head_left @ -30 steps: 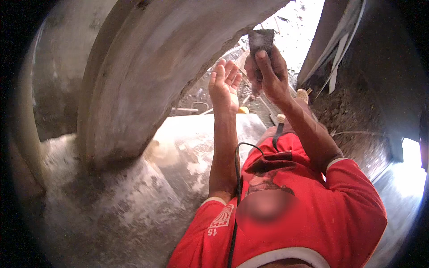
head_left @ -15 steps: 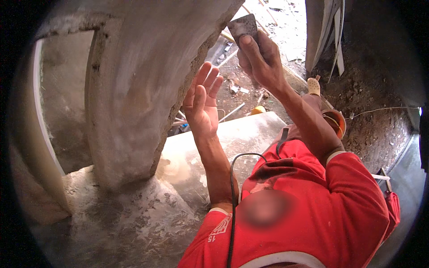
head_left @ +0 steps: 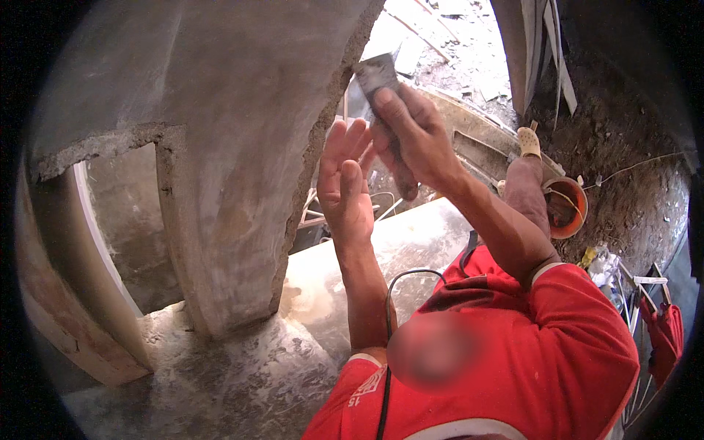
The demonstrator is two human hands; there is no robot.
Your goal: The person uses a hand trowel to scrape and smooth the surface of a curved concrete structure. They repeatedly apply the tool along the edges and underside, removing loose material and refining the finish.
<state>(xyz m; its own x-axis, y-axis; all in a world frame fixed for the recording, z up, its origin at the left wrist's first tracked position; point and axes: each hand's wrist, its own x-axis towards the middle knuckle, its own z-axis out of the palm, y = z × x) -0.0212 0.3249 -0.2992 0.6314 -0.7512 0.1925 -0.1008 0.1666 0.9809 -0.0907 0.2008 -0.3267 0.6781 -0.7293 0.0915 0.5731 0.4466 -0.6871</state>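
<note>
A putty knife with a flat, smeared metal blade (head_left: 378,72) is in my right hand (head_left: 423,139), thumb pressed over the blade's base. The end of its dark handle shows below my fingers. My left hand (head_left: 347,196) is raised beside it, palm turned up and fingers stretched, holding nothing. Its fingertips are close to the tool and to my right hand; whether they touch I cannot tell. Left of my left hand stands a grey plastered wall (head_left: 235,191) with a rough, broken edge.
A recess (head_left: 128,227) opens in the wall at the left. A pale, dusty slab (head_left: 411,231) lies below my hands. On the right are an orange bucket (head_left: 578,220), my foot in a cream clog (head_left: 529,142), and a folding frame with red cloth (head_left: 664,337). Debris covers the ground beyond.
My right hand has come down and left with the putty knife, toward my left hand. The view has shifted, bringing more of the bucket and the folding frame into sight.
</note>
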